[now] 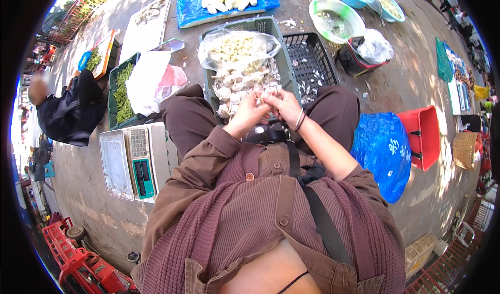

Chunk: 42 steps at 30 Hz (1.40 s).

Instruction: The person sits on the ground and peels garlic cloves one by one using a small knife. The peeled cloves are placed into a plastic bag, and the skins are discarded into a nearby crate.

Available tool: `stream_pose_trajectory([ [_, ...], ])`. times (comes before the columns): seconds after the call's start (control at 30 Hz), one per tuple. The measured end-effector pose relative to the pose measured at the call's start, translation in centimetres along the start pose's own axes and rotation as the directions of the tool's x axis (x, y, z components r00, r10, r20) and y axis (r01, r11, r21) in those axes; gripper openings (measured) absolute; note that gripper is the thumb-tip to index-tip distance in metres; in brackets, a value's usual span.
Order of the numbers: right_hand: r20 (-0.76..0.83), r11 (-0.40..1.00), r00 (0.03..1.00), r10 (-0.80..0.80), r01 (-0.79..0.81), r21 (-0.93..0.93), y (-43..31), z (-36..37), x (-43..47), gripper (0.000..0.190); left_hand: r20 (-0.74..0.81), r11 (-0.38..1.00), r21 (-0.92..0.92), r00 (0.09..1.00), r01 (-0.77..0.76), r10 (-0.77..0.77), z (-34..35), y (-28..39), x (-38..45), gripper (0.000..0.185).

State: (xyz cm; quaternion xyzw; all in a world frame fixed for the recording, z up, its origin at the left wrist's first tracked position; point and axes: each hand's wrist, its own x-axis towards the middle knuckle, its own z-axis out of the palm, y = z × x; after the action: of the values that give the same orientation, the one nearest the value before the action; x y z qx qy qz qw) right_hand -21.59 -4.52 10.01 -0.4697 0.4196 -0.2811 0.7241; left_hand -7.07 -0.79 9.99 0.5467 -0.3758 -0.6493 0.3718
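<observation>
My left hand (pixel 250 112) and my right hand (pixel 287 106) meet over the near end of a green plastic crate (pixel 291 73). Between their fingertips is a small piece of garlic (pixel 262 95), mostly hidden by the fingers. Unpeeled garlic bulbs (pixel 230 95) lie heaped in the crate just beyond my left hand. Peeled garlic cloves (pixel 230 46) fill a clear plastic bag (pixel 269 44) at the crate's far end. A pale piece of garlic or skin (pixel 259 129) shows below my hands. Dark bands circle my right wrist.
A black crate (pixel 308 60) with garlic skins adjoins on the right. Left are a digital scale (pixel 138 141) and a crate of green pods (pixel 124 87). Beyond stand a basin (pixel 326 5) and a blue-covered board (pixel 191 5). A person (pixel 70 106) sits at far left.
</observation>
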Motion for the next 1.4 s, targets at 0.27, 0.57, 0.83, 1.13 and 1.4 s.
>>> stream_pose_trajectory([
  [0.27,0.126,0.928,0.953,-0.277,0.299,-0.222,-2.7,-1.0,0.2,0.029,0.018,0.974,0.159,0.987,-0.161,0.161,1.1,3.4,-1.8,0.038],
  [0.57,-0.067,0.799,0.845,-0.531,0.472,-0.372,-4.2,0.5,-0.7,0.035,-0.094,0.858,0.129,0.855,-0.497,0.509,2.6,2.9,-1.7,0.04],
  [0.83,-0.268,0.927,0.889,-0.37,0.335,-0.166,-2.6,0.8,0.1,0.031,-0.066,0.727,0.391,0.771,-0.564,0.634,2.6,3.1,-1.1,0.054],
  [1.13,-0.08,0.889,0.992,0.095,-0.048,0.456,-3.4,-0.1,0.2,0.027,-0.003,0.731,0.312,0.769,-0.607,0.639,2.4,3.8,-0.8,0.06],
  [1.4,0.307,0.649,0.925,0.223,-0.376,0.661,-3.3,-0.6,0.6,0.029,-0.206,0.695,0.438,0.689,-0.57,0.695,0.3,3.0,0.6,0.034],
])
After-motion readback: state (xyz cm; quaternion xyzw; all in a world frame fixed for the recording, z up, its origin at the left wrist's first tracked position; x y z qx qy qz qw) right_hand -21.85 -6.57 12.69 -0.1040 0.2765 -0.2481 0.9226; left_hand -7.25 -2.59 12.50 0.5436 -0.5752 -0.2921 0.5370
